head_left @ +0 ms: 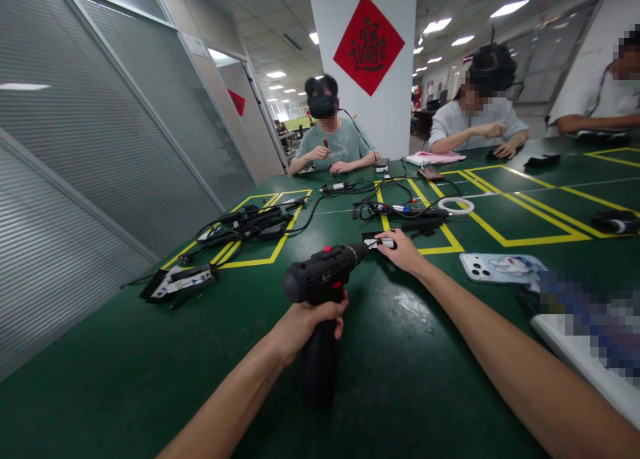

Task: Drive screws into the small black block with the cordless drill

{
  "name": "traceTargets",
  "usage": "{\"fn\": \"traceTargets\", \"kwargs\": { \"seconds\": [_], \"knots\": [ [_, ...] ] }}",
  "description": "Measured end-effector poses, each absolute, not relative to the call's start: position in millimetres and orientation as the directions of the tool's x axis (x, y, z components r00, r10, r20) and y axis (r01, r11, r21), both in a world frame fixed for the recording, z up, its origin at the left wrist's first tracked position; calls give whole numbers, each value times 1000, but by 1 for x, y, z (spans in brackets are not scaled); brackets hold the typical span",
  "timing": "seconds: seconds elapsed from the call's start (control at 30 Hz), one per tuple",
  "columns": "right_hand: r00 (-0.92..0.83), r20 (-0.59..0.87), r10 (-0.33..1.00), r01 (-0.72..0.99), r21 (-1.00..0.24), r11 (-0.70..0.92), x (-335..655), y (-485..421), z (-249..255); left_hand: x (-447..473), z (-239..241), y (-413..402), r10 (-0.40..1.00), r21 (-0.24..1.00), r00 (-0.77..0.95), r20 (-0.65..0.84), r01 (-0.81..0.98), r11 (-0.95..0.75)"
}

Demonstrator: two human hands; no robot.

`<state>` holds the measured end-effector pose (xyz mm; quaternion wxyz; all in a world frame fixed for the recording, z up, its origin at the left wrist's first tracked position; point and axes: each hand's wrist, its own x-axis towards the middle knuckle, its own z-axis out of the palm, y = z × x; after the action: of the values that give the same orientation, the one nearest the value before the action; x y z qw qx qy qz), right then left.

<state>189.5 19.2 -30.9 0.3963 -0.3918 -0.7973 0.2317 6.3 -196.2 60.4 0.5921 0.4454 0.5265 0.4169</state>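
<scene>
My left hand [306, 324] grips the handle of a black cordless drill [320, 282] with a red button on top, held level above the green table [150, 365]. The drill's nose points right and meets a small black and white part [376, 243] lying on the table. My right hand [404, 251] reaches across and rests its fingers on that part, pinning it down.
A tangle of black cables and tools [245, 224] lies at left, a black and white piece [176, 280] nearer. A white tape ring [456, 206] and a phone [500, 267] sit at right. Three other people sit along the far side. Yellow lines mark the table.
</scene>
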Motion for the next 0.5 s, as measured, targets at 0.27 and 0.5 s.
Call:
{"fn": "traceTargets", "kwargs": {
  "seconds": [0.27,0.5],
  "knots": [
    [-382,445,810,440,-683,583,190,18,-29,8,61,-196,963,964,82,-257,-47,261],
    [-381,446,810,435,-686,583,190,17,-29,6,60,-196,963,966,101,-251,-40,256]
  ]
}}
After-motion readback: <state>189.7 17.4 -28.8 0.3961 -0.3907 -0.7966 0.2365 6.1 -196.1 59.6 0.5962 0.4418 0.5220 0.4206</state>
